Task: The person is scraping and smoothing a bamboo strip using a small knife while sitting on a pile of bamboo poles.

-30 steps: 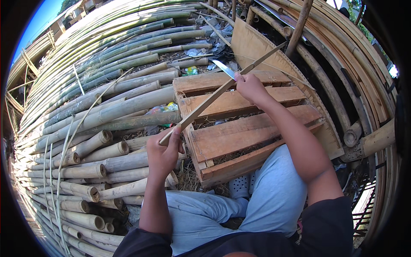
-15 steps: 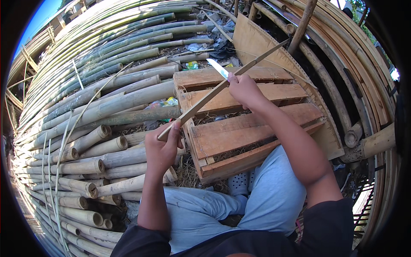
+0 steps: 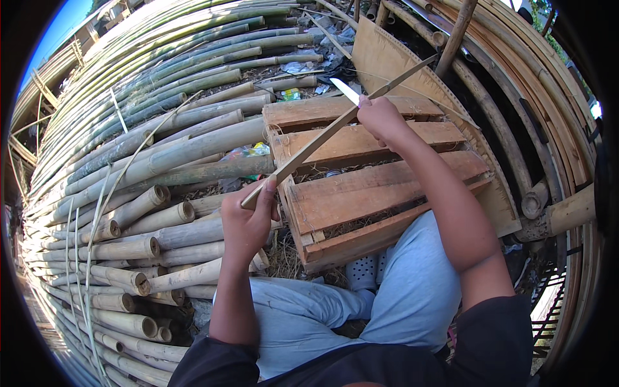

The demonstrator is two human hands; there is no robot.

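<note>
A long, flat bamboo strip slants over a slatted wooden crate, its far end up by a wooden post. My left hand is closed round the strip's near end, thumb on top. My right hand grips a knife whose handle is hidden in the fist. The bright knife blade points up and left, with its base at the strip near my right thumb. Whether the edge bites into the strip, I cannot tell. Both hands are above the crate's level.
Many bamboo poles lie stacked along my left, cut ends toward me. A curved brown sheet stands behind the crate. To the right are long wooden strips and a bamboo rail. Loose thin slivers hang over the left poles.
My right hand and the knife have slid a short way up the strip, away from my left hand. The left hand keeps its grip, shifted only slightly.
</note>
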